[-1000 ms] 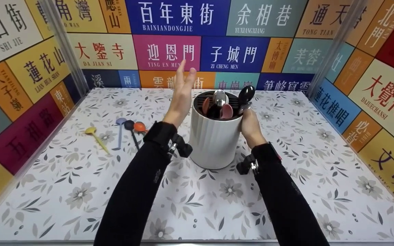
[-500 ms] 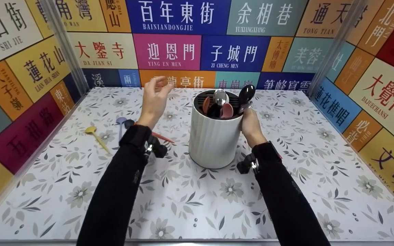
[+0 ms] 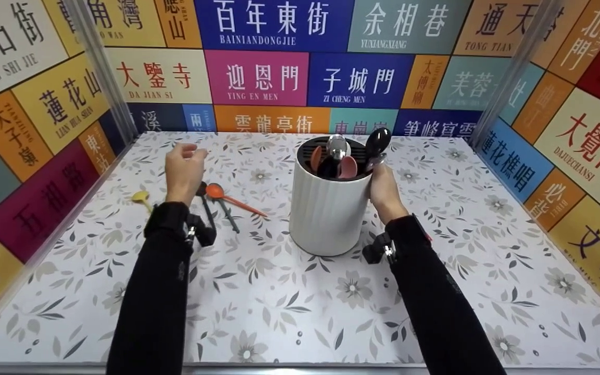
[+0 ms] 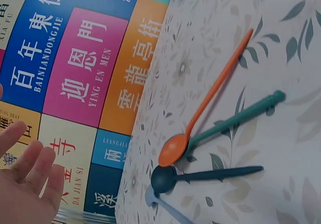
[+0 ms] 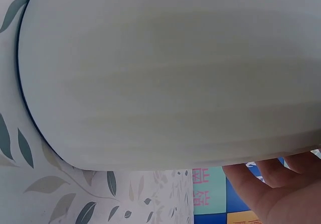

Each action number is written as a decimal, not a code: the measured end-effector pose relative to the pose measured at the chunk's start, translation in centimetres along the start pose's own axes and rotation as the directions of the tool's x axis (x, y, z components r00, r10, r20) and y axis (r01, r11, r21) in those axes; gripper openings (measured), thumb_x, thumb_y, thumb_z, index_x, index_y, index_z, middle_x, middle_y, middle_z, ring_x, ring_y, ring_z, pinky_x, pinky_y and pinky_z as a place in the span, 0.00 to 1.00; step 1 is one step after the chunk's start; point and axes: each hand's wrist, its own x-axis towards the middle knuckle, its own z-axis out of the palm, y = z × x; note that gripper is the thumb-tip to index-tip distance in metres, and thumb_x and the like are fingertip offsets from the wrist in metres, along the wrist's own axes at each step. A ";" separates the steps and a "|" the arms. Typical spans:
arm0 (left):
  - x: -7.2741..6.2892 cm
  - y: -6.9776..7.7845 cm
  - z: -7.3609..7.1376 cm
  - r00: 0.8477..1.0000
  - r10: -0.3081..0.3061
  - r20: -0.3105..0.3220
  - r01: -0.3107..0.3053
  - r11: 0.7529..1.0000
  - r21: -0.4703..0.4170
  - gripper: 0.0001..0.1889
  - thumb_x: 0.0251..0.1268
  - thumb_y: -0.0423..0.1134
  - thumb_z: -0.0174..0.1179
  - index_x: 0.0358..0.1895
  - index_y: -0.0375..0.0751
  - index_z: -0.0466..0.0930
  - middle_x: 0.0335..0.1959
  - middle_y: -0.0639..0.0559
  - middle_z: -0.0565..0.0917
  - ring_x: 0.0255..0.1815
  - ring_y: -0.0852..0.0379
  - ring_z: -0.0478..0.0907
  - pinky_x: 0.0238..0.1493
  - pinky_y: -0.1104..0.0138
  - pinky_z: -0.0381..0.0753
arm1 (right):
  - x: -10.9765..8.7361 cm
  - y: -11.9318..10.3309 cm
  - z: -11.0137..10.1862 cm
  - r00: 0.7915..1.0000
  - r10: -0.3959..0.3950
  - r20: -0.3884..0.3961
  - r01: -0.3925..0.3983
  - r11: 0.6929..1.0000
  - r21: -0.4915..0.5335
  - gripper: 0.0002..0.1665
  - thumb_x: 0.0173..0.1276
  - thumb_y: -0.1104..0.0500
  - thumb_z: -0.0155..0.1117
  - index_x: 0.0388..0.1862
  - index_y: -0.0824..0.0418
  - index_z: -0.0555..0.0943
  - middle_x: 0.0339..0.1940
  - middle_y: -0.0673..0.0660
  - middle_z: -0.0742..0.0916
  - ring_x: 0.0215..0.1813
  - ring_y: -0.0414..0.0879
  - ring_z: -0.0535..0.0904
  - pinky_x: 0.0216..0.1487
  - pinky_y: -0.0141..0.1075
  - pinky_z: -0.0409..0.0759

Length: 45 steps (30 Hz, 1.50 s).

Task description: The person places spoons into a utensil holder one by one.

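My left hand (image 3: 184, 169) hovers over the left part of the table with loosely bent fingers and nothing in it. Beside it lie an orange spoon (image 3: 215, 191), a green-handled spoon (image 4: 235, 116) partly under the orange one, and a dark spoon (image 4: 163, 179). A light blue spoon (image 4: 152, 196) shows in the left wrist view only. Farther left is a yellow spoon (image 3: 140, 196). My right hand (image 3: 386, 194) grips the right side of a white utensil holder (image 3: 326, 219), its fingers (image 5: 251, 184) against the wall. Its thumb is hard to make out.
In the holder's slotted black top stand a pink spoon (image 3: 348, 167), a brown-orange one (image 3: 316, 158), a shiny metal utensil (image 3: 337, 147) and a black spoon (image 3: 378, 140) leaning right. Sign-covered panels (image 3: 258, 78) enclose the flowered table (image 3: 279, 312) at the back and sides.
My left hand has moved left and down from beside the holder to over the loose spoons, uncovering the orange and green handles. The right hand and the holder have stayed in place.
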 end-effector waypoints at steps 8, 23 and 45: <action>0.3 -2.8 -1.9 0.997 -0.055 -0.063 0.061 0.992 0.106 0.23 0.70 0.41 0.57 0.63 0.31 0.79 0.61 0.34 0.78 0.62 0.41 0.75 0.65 0.53 0.71 | 0.0 0.2 -0.1 1.000 0.008 -0.025 -0.008 1.000 0.015 0.30 0.88 0.50 0.30 0.55 0.66 0.78 0.25 0.47 0.73 0.23 0.35 0.65 0.29 0.28 0.65; -0.9 -8.2 -4.6 0.977 -0.204 0.056 0.173 0.925 0.338 0.28 0.70 0.41 0.53 0.68 0.27 0.72 0.66 0.26 0.72 0.65 0.31 0.71 0.67 0.46 0.69 | 0.0 0.2 -0.2 1.000 0.008 -0.007 -0.009 1.000 -0.012 0.28 0.87 0.52 0.30 0.52 0.65 0.78 0.25 0.46 0.72 0.25 0.35 0.66 0.31 0.29 0.66; -0.7 -12.1 -5.0 0.940 -0.341 -0.008 0.296 0.804 0.515 0.27 0.64 0.34 0.54 0.63 0.17 0.72 0.63 0.18 0.71 0.65 0.24 0.71 0.67 0.41 0.71 | -0.1 0.1 -0.1 0.999 0.036 0.008 -0.036 0.999 0.006 0.32 0.88 0.47 0.29 0.61 0.67 0.77 0.35 0.51 0.78 0.31 0.38 0.70 0.37 0.30 0.69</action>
